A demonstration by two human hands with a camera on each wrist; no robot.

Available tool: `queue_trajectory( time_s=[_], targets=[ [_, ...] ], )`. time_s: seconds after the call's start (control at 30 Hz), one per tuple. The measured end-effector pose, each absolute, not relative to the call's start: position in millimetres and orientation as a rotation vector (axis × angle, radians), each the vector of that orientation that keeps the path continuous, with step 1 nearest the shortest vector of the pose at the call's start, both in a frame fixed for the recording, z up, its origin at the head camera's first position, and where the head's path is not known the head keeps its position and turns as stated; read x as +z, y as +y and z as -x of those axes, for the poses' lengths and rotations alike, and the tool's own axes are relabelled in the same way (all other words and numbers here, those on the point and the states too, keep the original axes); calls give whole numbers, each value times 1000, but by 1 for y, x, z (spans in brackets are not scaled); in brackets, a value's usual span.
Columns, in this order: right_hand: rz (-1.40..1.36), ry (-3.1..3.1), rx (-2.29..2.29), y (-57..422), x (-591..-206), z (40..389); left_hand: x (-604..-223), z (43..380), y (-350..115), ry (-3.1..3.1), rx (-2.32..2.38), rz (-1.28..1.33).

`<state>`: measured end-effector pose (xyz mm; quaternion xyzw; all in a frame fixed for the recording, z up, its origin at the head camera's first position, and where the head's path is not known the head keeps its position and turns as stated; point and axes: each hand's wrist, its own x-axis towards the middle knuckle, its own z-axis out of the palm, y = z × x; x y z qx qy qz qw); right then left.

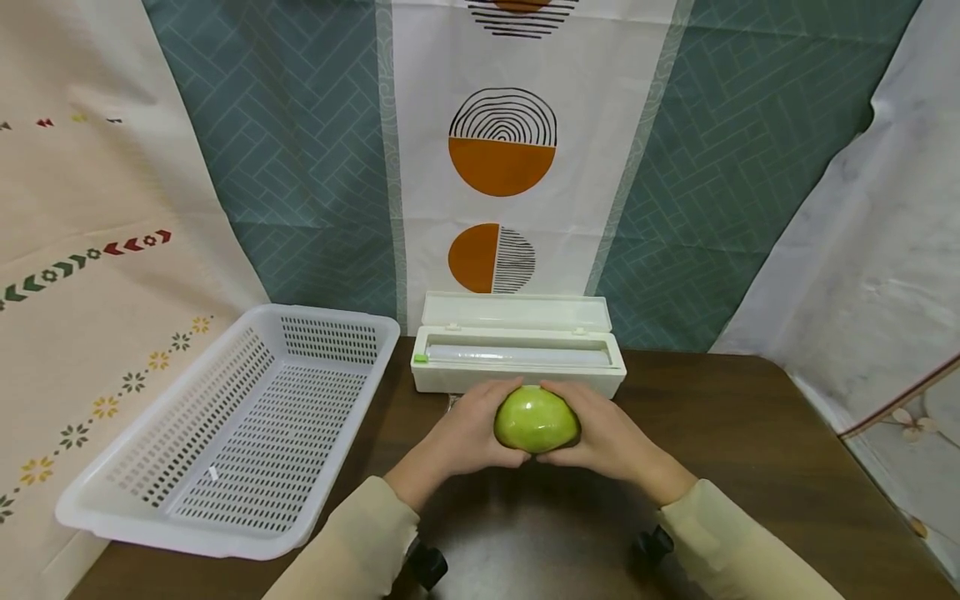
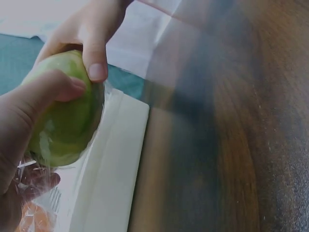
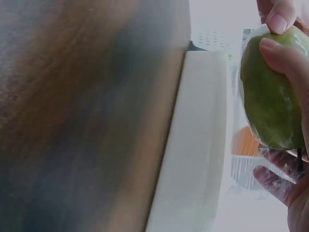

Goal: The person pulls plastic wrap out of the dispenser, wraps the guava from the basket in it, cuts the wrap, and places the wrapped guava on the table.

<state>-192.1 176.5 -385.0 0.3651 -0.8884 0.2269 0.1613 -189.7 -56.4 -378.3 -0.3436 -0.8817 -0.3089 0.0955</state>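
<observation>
Between both hands is a smooth green mango (image 1: 534, 419), held up over the table. My left hand (image 1: 472, 429) grips its left side, and my right hand (image 1: 611, 433) grips the right side, thumbs toward me and fingers round the far side. Clear cling film (image 2: 46, 151) covers the fruit, with loose folds hanging near the fingers in both wrist views. Just behind the hands stands a white cling film dispenser (image 1: 442, 380) with its lid (image 1: 517, 313) raised. A film roll (image 1: 517, 357) lies inside, and a small green piece (image 1: 421, 358) sits at its left end.
On the left stands a white perforated plastic basket (image 1: 360, 404) with a small white scrap (image 1: 213, 473) in it. The dark wooden table (image 1: 720, 433) reaches to a patterned cloth (image 1: 300, 167) hung behind. Pale fabric (image 1: 885, 275) hangs along the right edge.
</observation>
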Motion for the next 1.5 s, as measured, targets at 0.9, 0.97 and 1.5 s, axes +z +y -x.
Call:
queue_trajectory(
  time_s=[0.9, 0.97, 1.5],
  targets=[
    [-1130, -2460, 685, 177, -376, 179, -376, 179, -62, -2525, -1025, 1027],
    [-1139, -2458, 697, 177, -377, 178, -376, 178, -62, -2536, -1033, 1023],
    [-1151, -2535, 903, 176, -383, 169, -379, 172, -59, -2644, -1229, 1001]
  ],
)
